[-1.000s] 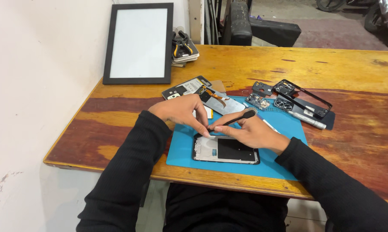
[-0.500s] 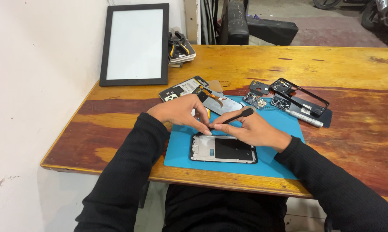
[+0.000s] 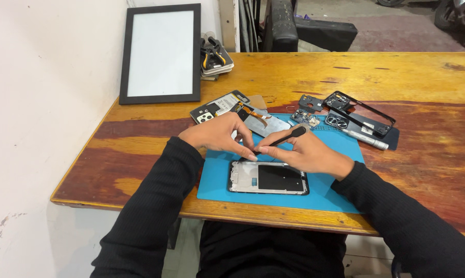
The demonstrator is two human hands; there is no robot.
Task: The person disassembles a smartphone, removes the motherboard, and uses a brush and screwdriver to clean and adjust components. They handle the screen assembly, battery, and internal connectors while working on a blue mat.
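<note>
Gripping a black tool (image 3: 286,137) in right hand (image 3: 307,153), fingers closed round the shaft, tip angled down to the top edge of the opened phone frame (image 3: 269,178). Left hand (image 3: 218,136) closed to a pinch, fingertips (image 3: 251,156) meeting the tool tip just above the frame's top edge; whether anything sits in the pinch cannot be told. Both hands touching or nearly touching at that spot.

Phone frame lying flat, face up, near the front of the blue mat (image 3: 325,190), dark panel in its middle. Beyond the frame, behind the hands: phone back with flex cables (image 3: 232,109), partly on the mat. Beyond and right of the frame: small circuit board (image 3: 305,117), black empty bezel (image 3: 366,114), silver pen-like tool (image 3: 365,139). Far beyond and left of the frame: black-framed white panel (image 3: 161,53) leaning at the wall, stack of pliers and parts (image 3: 216,57) just beside it. All on a worn wooden counter (image 3: 139,149).
</note>
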